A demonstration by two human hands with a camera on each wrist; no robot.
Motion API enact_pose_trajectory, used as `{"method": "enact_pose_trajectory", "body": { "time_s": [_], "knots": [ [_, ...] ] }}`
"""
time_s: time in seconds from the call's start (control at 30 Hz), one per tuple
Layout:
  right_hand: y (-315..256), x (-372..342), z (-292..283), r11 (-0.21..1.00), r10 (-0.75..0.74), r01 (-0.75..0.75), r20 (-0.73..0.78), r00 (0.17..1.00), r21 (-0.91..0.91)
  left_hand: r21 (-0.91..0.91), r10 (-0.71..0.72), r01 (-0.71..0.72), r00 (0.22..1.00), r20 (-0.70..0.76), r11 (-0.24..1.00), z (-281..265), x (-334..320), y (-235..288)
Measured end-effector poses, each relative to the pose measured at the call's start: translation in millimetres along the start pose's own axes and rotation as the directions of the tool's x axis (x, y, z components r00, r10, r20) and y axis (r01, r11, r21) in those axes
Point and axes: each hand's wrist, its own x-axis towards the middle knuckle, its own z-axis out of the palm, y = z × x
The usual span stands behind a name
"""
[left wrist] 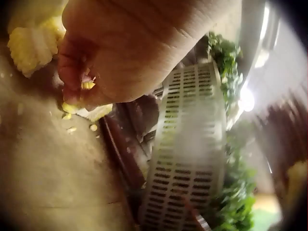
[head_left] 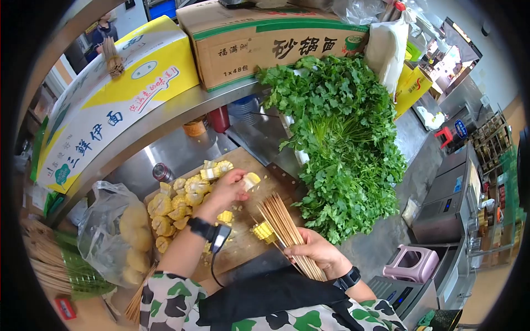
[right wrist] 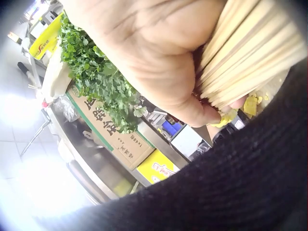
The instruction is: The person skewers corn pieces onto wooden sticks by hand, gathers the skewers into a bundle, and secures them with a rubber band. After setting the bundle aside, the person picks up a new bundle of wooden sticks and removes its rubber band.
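Head view: the left hand [head_left: 227, 188] has its thumb and fingers pinched on a cut corn piece [head_left: 252, 181], held over the upper right of the wooden board [head_left: 245, 158]. At four o'clock from it, the right hand [head_left: 321, 254] is clamped round a thick bundle of sticks [head_left: 284, 226], their far ends pointing to eleven o'clock. Against the bundle, at its eight o'clock side, sits a second corn piece [head_left: 264, 231] that looks threaded on a stick of its own, though the join is partly hidden.

Judging by how things lie, the cutting of this corn seems done: the corn pile [head_left: 175, 208], at eight to nine o'clock from the left hand, is all in chunks, with no sticks visible in them. Only that one piece appears to be on a stick, so the skewering looks barely begun, with the pinched piece and most of the pile left to do. A loose chunk [head_left: 225, 216] lies at six o'clock from the left hand. In the left wrist view, stray kernels [left wrist: 94, 127] dot the board just beside the pinched piece.
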Motion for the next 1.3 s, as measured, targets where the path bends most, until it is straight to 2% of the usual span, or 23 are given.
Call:
{"method": "enact_pose_trajectory", "body": {
  "time_s": [0.07, 0.2, 0.33, 0.37, 0.47, 0.5, 0.6, 0.63, 0.73, 0.77, 0.9, 1.03, 1.23, 1.3],
  "knots": [
    [2, 1, 3, 1.0, 0.008, -0.008, 0.024, 1.0, -0.011, -0.206, 0.076, -0.069, 0.997, 0.026, 0.976, -10, -51, 5],
    [7, 3, 26, 0.995, 0.033, -0.027, 0.059, 0.998, -0.098, -0.542, 0.226, -0.184, 0.974, 0.011, 0.82, -12, -133, 6],
    [16, 3, 48, 0.969, 0.042, -0.02, 0.083, 0.996, -0.245, -0.689, 0.376, -0.183, 0.916, 0.139, 0.701, -19, -179, 8],
    [16, 1, 54, 0.966, 0.037, -0.015, 0.081, 0.996, -0.257, -0.668, 0.413, -0.211, 0.897, 0.159, 0.713, -22, -185, 5],
    [18, -9, 64, 0.96, 0.048, -0.034, 0.045, 0.998, -0.277, -0.514, 0.31, -0.24, 0.949, 0.054, 0.824, -26, -192, -7],
    [20, -11, 67, 0.96, 0.034, -0.024, 0.032, 0.999, -0.278, -0.481, 0.298, -0.211, 0.948, 0.112, 0.851, -28, -193, -10],
    [24, -19, 71, 0.962, 0.005, -0.007, -0.006, 1.0, -0.272, -0.318, 0.244, -0.192, 0.96, 0.134, 0.929, -27, -207, -6],
    [26, -21, 70, 0.962, -0.004, -0.004, -0.026, 1.0, -0.271, -0.305, 0.2, -0.161, 0.975, 0.1, 0.939, -26, -217, 3],
    [26, -24, 72, 0.958, -0.025, -0.002, -0.087, 0.996, -0.287, -0.365, 0.079, -0.041, 0.993, 0.09, 0.93, -46, -230, 2],
    [27, -24, 73, 0.956, -0.044, 0.015, -0.093, 0.995, -0.295, -0.439, 0.053, -0.004, 0.994, 0.099, 0.899, -47, -233, 1],
    [29, -21, 81, 0.95, -0.052, 0.032, -0.056, 0.997, -0.311, -0.726, 0.081, -0.061, 0.997, -0.007, 0.685, -29, -228, -30],
    [30, -22, 86, 0.964, -0.011, -0.002, -0.047, 0.999, -0.267, -0.832, 0.083, -0.125, 0.992, -0.095, 0.54, -14, -222, -36],
    [32, -21, 88, 0.946, 0.03, -0.023, 0.016, 0.999, -0.322, -0.808, 0.16, -0.164, 0.983, -0.087, 0.566, 0, -216, -22],
    [31, -21, 90, 0.947, 0.039, -0.034, 0.008, 0.999, -0.32, -0.797, 0.145, -0.135, 0.988, -0.061, 0.589, 2, -216, -22]
  ]
}}
